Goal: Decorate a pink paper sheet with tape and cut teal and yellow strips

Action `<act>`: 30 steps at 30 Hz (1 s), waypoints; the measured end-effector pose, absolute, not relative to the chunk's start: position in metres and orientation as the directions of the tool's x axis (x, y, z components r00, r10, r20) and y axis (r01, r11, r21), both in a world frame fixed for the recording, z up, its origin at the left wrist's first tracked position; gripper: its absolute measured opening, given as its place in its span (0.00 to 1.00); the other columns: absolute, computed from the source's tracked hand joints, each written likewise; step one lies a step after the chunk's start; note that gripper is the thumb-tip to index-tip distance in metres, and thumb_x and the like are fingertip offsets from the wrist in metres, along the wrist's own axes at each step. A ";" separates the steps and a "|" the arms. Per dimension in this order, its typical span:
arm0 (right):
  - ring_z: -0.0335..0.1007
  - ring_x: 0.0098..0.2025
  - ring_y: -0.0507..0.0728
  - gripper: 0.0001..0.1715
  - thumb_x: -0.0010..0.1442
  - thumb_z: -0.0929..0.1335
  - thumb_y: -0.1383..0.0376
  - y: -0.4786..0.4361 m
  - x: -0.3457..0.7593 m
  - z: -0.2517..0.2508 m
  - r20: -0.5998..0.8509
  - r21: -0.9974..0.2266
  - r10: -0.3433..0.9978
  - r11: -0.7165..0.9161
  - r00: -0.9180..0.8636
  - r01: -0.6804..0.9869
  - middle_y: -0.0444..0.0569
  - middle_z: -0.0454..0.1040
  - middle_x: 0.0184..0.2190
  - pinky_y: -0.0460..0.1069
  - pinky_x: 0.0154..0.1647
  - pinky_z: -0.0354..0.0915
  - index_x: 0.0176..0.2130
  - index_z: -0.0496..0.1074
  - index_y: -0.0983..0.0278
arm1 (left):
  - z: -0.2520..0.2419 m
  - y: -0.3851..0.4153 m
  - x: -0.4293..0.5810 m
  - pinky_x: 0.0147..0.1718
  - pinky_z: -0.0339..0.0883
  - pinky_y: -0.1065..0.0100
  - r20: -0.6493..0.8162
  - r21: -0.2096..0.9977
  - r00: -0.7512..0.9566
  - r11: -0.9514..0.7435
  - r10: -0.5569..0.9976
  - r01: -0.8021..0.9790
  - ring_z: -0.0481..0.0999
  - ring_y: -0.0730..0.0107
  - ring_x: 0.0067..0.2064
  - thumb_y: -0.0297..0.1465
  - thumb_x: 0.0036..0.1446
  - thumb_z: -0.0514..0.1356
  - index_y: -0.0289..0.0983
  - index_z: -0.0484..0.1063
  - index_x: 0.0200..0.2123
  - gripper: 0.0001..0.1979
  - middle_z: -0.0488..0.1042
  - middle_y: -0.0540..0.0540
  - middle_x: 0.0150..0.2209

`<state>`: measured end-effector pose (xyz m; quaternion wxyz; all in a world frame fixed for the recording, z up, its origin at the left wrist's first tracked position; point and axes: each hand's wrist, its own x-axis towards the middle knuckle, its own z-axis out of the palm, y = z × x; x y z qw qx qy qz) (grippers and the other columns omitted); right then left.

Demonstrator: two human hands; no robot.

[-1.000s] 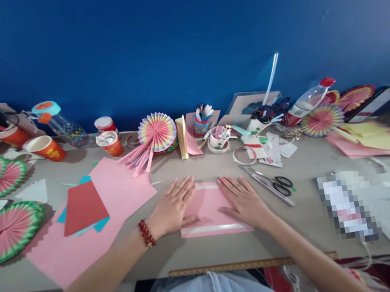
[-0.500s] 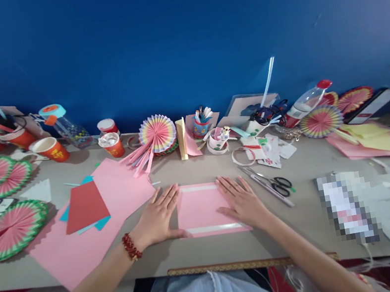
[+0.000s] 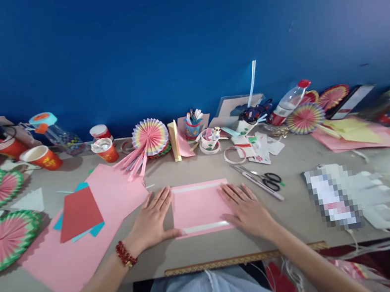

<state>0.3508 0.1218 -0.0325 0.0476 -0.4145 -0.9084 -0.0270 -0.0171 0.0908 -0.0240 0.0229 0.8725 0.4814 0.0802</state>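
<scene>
A small pink sheet (image 3: 200,206) with white strips along its far and near edges lies flat in front of me on the grey table (image 3: 213,248). My left hand (image 3: 151,221) rests flat at the sheet's left edge, fingers stretched out, a red bead bracelet on the wrist. My right hand (image 3: 245,207) lies flat at the sheet's right edge, fingers spread. Neither hand holds anything.
Scissors (image 3: 261,180) lie just right of my right hand. A large pink sheet (image 3: 82,236) with a red sheet (image 3: 78,213) on it lies to the left. Pleated paper fans (image 3: 2,240), cups (image 3: 105,150), tape rolls and a bottle (image 3: 288,98) crowd the back and sides.
Both hands slid outward from the middle of the pink sheet to its left and right edges, uncovering it. The view shifted slightly.
</scene>
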 end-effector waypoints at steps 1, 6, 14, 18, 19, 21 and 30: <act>0.48 0.71 0.65 0.44 0.70 0.58 0.49 0.122 0.352 -0.033 0.106 0.000 0.753 0.654 -0.650 0.757 0.53 0.50 0.72 0.67 0.69 0.45 0.73 0.33 0.60 | -0.024 0.091 -0.018 0.69 0.38 0.49 0.115 0.122 0.525 -0.536 0.844 0.835 0.49 0.47 0.72 0.67 0.54 0.47 0.34 0.39 0.73 0.57 0.48 0.35 0.72; 0.45 0.72 0.63 0.40 0.72 0.55 0.54 0.126 0.349 -0.024 0.171 -0.058 0.804 0.585 -0.569 0.809 0.56 0.46 0.73 0.63 0.69 0.50 0.74 0.34 0.63 | -0.016 0.090 -0.018 0.69 0.39 0.49 0.090 0.176 0.538 -0.545 0.838 0.820 0.49 0.50 0.72 0.62 0.60 0.48 0.36 0.38 0.73 0.50 0.48 0.36 0.72; 0.47 0.71 0.69 0.47 0.66 0.59 0.41 0.114 0.309 -0.019 0.148 -0.019 0.760 0.642 -0.633 0.766 0.55 0.50 0.72 0.69 0.70 0.39 0.73 0.45 0.61 | -0.013 0.095 0.014 0.69 0.39 0.48 0.171 0.121 0.556 -0.578 0.813 0.807 0.51 0.51 0.72 0.61 0.62 0.47 0.34 0.44 0.72 0.48 0.51 0.35 0.71; 0.48 0.70 0.70 0.50 0.65 0.58 0.37 0.113 0.318 -0.017 0.111 -0.027 0.780 0.622 -0.616 0.782 0.56 0.50 0.72 0.71 0.69 0.38 0.72 0.48 0.62 | -0.019 0.096 0.013 0.69 0.41 0.49 0.153 0.113 0.533 -0.551 0.832 0.827 0.52 0.52 0.72 0.63 0.60 0.46 0.31 0.46 0.72 0.50 0.51 0.34 0.71; 0.48 0.71 0.70 0.50 0.64 0.58 0.37 0.112 0.318 -0.015 0.109 -0.031 0.784 0.617 -0.611 0.786 0.56 0.49 0.72 0.70 0.69 0.37 0.72 0.48 0.62 | -0.020 0.096 0.013 0.69 0.41 0.49 0.151 0.113 0.533 -0.550 0.832 0.827 0.52 0.51 0.72 0.63 0.60 0.46 0.30 0.46 0.72 0.51 0.51 0.34 0.71; 0.46 0.71 0.69 0.49 0.65 0.58 0.39 0.108 0.312 -0.011 0.113 -0.039 0.785 0.616 -0.609 0.787 0.56 0.48 0.72 0.70 0.70 0.37 0.72 0.47 0.63 | -0.020 0.095 0.012 0.69 0.40 0.48 0.152 0.114 0.537 -0.555 0.830 0.824 0.51 0.50 0.72 0.62 0.60 0.46 0.29 0.48 0.71 0.50 0.51 0.33 0.71; 0.47 0.71 0.69 0.51 0.65 0.60 0.40 0.093 0.292 -0.023 0.144 -0.088 0.820 0.568 -0.554 0.818 0.57 0.50 0.71 0.69 0.69 0.41 0.73 0.43 0.62 | -0.019 0.096 0.012 0.69 0.41 0.48 0.151 0.130 0.539 -0.557 0.829 0.821 0.51 0.49 0.72 0.62 0.61 0.48 0.29 0.49 0.71 0.50 0.51 0.32 0.71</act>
